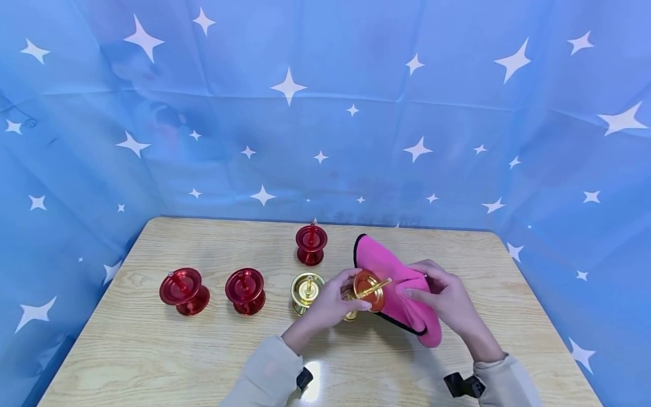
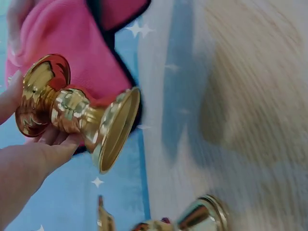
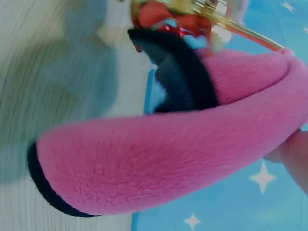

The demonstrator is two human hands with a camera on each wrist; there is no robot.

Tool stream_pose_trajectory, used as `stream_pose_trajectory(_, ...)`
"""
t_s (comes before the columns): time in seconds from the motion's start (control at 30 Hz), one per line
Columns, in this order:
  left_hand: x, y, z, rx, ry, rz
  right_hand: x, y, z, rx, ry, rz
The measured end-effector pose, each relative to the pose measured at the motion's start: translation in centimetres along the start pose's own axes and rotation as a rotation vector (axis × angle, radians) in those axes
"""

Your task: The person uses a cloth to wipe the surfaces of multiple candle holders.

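My left hand [image 1: 333, 302] holds a shiny gold candle holder [image 2: 72, 111] by its cup end, thumb on one side and fingers on the other. The holder is tipped over above the table, its round base [image 2: 118, 130] facing away from the palm and its thin spike [image 1: 375, 288] pointing toward the right hand. In my right hand [image 1: 450, 297] a pink cloth [image 1: 383, 260] with black edging is gripped and bunched between thumb and fingers. Part of the cloth hangs right behind the holder; whether they touch I cannot tell.
Another gold candle holder [image 1: 308, 289] stands upright just left of the left hand. Red candle holders stand at the back [image 1: 312, 244], left of centre [image 1: 245, 289] and farther left [image 1: 184, 291]. A blue star-patterned curtain [image 1: 325, 130] hangs behind the wooden table [image 1: 132, 339].
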State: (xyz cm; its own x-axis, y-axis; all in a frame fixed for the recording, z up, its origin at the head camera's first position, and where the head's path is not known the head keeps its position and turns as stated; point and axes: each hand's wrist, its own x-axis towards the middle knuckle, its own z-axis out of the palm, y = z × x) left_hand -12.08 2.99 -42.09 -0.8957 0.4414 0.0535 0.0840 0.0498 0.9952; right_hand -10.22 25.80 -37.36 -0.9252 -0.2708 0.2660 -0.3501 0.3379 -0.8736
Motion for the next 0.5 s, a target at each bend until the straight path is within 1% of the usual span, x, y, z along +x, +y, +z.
stream_pose_trajectory(0.07, 0.0, 0.5, -0.1, -0.032, -0.016, -0.006, 0.1, 0.1, 0.6, -0.053, -0.027, -0.03)
stream_pose_trajectory(0.17, 0.0, 1.1, -0.1, -0.026, -0.031, -0.023, 0.2, 0.2, 1.7, -0.132, -0.063, -0.086)
stream_pose_trajectory(0.23, -0.1, 1.3, 0.0, -0.031, -0.043, -0.021, 0.3, 0.3, 2.3, -0.166, -0.081, -0.123)
stream_pose_trajectory(0.4, -0.3, 1.5, 0.2, -0.058, -0.089, -0.021, 0.5, 0.5, 2.7, -0.181, -0.117, -0.16)
stream_pose_trajectory(0.5, -0.3, 1.5, 0.3, -0.073, -0.124, -0.012, 0.5, 0.7, 2.6, -0.144, -0.152, -0.186)
